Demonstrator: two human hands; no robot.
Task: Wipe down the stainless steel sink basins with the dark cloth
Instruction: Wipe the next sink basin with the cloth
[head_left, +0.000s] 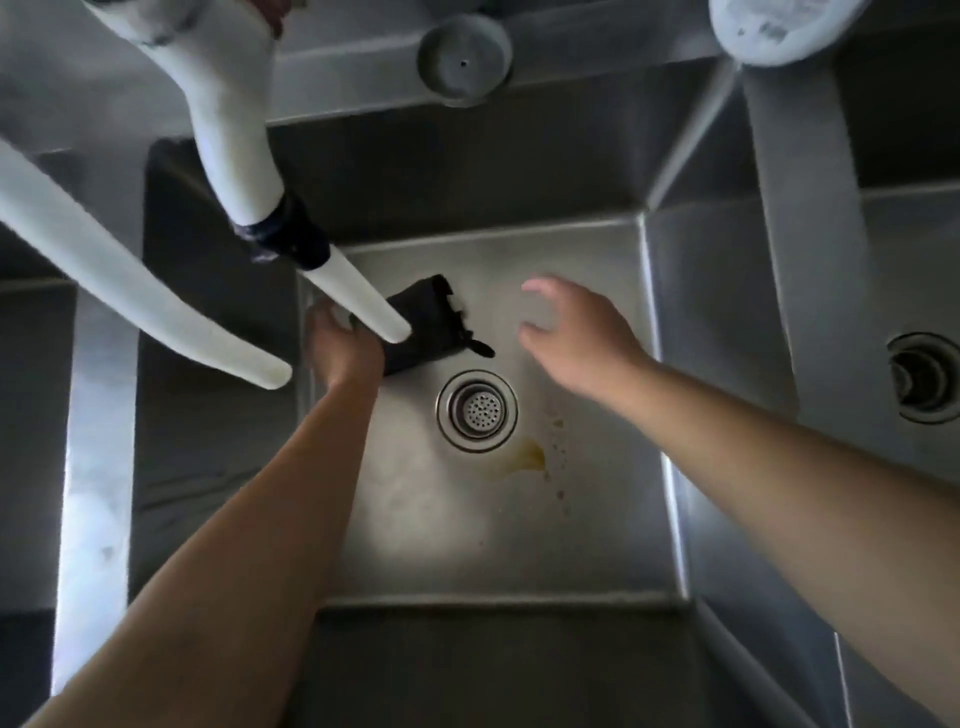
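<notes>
Left hand (340, 340) grips the dark cloth (423, 325) near the basin's (519, 519) left wall; right hand (571, 332) hovers spread.

The stainless steel sink basin (571, 545) carries a crumpled dark cloth (423, 325) beside its round perforated drain (477, 410), plus a yellowish stain (530, 456).
</notes>
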